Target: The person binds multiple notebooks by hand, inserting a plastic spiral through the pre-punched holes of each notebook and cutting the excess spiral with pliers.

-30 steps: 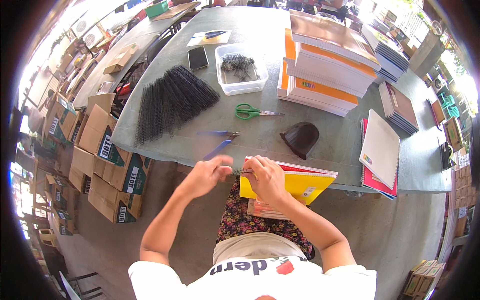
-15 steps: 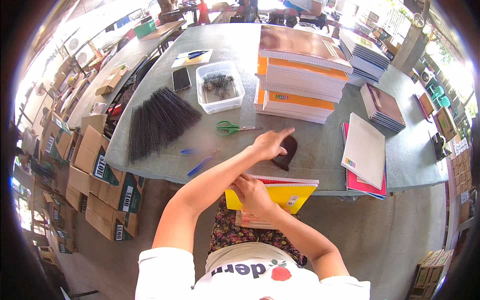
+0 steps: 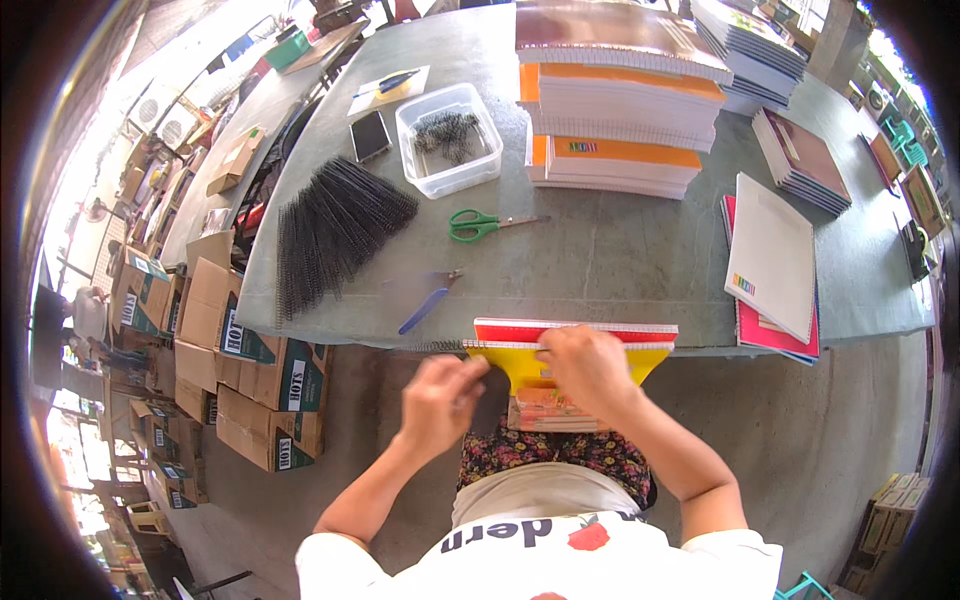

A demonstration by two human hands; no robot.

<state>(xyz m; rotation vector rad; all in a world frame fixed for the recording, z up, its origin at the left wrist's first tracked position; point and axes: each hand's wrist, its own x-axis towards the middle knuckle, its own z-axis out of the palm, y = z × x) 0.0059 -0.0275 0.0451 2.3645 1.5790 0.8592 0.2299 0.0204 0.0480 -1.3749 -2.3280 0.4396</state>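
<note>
A notebook with a yellow cover facing me and a red cover behind stands at the table's near edge, its punched edge upward. My right hand grips it over that upper edge. A black spiral coil sticks out leftward from its left end. Just below the coil is my left hand, blurred, fingers bent together. Against those fingers is a dark brown piece, partly hidden. Below the yellow cover, a small stack of printed books rests on my lap.
Loose black coils lie fanned at left, near a clear plastic box, a phone, green-handled scissors and blue-handled pliers. Tall notebook stacks stand behind; a white-covered notebook lies right. Cardboard boxes sit lower left.
My left hand has come back from the table to the notebook's left end, and the dark brown piece has left its spot there. My right hand has moved up onto the notebook's top edge.
</note>
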